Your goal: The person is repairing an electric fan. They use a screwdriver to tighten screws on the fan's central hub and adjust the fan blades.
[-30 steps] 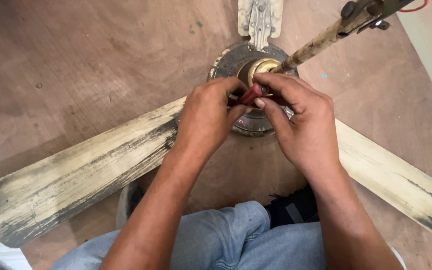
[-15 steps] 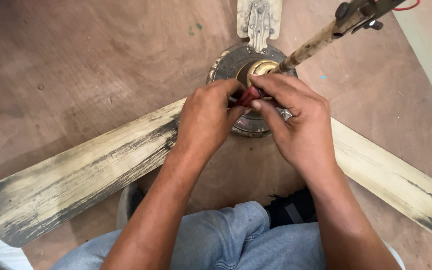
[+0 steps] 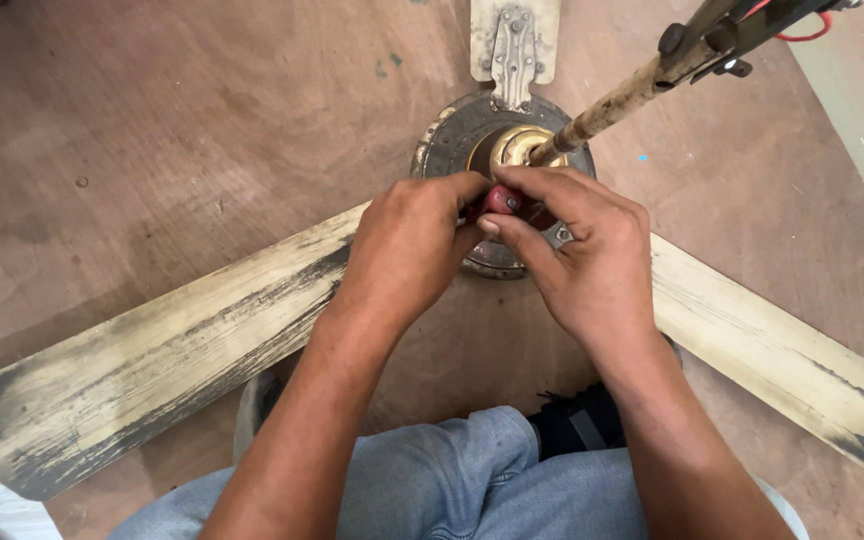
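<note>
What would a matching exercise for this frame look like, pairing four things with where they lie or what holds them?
Things:
1. small red part
2. left fan blade
3. down rod
4. round motor hub

Places or states:
A. slants up from the hub toward the top right corner
B. pinched between the fingertips of the left hand and the right hand
C. lies on the brown floor, running to the lower left under the left forearm
D. sits where the blades meet, partly hidden behind both hands

Pairs: 1-B, 2-C, 3-A, 4-D
</note>
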